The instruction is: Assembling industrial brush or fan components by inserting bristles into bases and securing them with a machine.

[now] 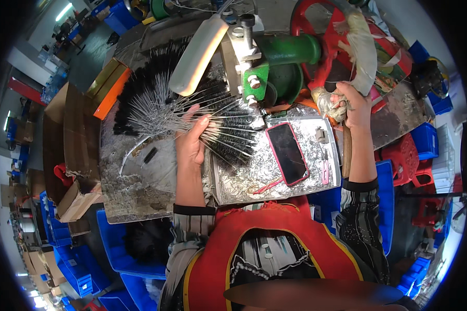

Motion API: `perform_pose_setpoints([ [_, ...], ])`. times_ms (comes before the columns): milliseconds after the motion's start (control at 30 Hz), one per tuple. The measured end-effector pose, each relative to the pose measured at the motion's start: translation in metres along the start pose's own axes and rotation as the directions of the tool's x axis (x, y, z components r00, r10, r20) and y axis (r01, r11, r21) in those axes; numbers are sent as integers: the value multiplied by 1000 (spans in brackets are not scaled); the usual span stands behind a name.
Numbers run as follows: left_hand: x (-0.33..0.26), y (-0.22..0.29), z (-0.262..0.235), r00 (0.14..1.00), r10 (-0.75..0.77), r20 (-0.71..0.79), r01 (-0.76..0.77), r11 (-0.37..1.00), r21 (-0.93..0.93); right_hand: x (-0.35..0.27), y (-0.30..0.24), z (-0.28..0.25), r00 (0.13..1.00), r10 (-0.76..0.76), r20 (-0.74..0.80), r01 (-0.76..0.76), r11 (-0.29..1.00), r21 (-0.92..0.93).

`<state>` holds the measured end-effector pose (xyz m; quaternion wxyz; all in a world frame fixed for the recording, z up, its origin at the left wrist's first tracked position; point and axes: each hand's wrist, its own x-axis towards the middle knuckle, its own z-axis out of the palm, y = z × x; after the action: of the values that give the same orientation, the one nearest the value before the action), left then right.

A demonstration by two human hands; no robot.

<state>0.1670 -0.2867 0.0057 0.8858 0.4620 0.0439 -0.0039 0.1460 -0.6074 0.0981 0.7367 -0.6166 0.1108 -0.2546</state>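
Left hand: the left hand [192, 142] is resting on a fan of thin brushes with black bristles and twisted silver wire stems [161, 98], with the fingers [202, 123] lying flat and a little apart over the stems. I cannot tell if it is pinching one brush or only pressing on the bunch.
Brushes: they are lying on the silver metal work table [124, 192], just in front of the machine. They are spreading out like an open fan. The wire ends are coming together near the hand, and the black fuzzy ends are pointing away to the person's left and up toward the far side of the table. A few more brushes are pointing to the right, under the hand, toward the phone.
Right hand: the right hand [355, 106] is closing tight around the cloth-wrapped grip [329, 103] of the big red wheel [347, 46]. The arm is reaching straight up to it.
Machine: the wheel is sitting on a green metal machine [283, 62] with big silver bolts. A long pale flat handle [200, 52] is sticking out from it, slanting over the brushes.
Tray: a dark phone in a red case [288, 154] is lying on a shiny foil-covered tray [233, 181], between the two hands.
Around: blue plastic bins [135, 259] and brown cardboard boxes [75, 129] are standing near the table.
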Motion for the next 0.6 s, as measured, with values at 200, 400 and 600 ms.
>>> perform_pose_setpoints([
  [200, -5, -5, 10, 990, 79, -117, -89, 992, -85, 7, -9, -4, 995, 64, 75, -62, 998, -23],
  [400, -2, -11, 7, 975, 159, -157, -170, 984, -56, 6, 6, -7, 999, 29, 37, -29, 1000, 0],
  [600, -5, -11, 7, 978, 153, -139, -169, 979, -112, 4, 11, -10, 997, 27, 77, -29, 999, 19],
])
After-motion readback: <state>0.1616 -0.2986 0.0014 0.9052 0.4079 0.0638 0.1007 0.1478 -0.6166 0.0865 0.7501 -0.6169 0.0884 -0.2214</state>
